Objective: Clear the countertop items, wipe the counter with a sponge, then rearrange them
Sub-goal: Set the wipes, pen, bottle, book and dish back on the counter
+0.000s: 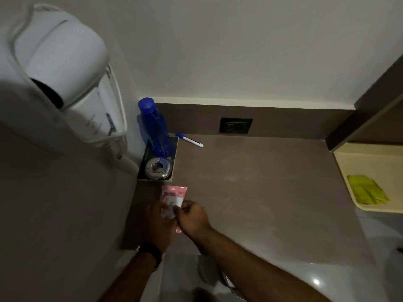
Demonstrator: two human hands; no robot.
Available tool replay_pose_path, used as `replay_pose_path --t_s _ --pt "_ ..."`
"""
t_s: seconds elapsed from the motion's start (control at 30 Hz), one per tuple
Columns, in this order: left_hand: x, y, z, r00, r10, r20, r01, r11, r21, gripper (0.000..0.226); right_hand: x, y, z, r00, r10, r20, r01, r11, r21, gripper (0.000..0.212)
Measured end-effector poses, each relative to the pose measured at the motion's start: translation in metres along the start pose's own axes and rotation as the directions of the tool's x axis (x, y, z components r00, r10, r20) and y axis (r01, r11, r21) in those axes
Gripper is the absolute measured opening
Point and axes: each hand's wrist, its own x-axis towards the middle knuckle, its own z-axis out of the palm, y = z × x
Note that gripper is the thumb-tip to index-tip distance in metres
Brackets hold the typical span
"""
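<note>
1. The left hand [158, 221] curls its fingers closed around the near end of a pink packet [173, 196].
2. The right hand [192, 216] pinches the same packet from the other side.
3. The packet lies on the brown worktop [261, 192], just in front of the tray [174, 164] holding a blue bottle [154, 127] and a metal ashtray [158, 167].
4. A marker [189, 140] lies just beside the tray's far corner.

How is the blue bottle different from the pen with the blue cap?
The blue bottle stands upright; the pen lies flat. The bottle sits in the small tray by the wall, while the pen rests on the bare countertop beside it. The bottle is much bigger and blue all over; the pen is slim and mostly white. Both have blue caps, and neither hand touches them.
</note>
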Motion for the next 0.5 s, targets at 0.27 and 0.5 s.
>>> replay_pose_path --t_s 0.27,0.5 --pt "0.051 0.081 0.045 0.971 0.187 0.152 -0.184 0.982 -0.033 0.044 0.060 -0.018 -0.097 0.978 -0.083 -0.191 0.045 0.980 -0.193 0.031" --pt "0.072 0.065 0.041 0.947 0.195 0.255 -0.220 0.973 0.074 0.053 0.086 -0.039 -0.109 0.999 -0.008 0.045 0.015 0.986 -0.167 0.031"
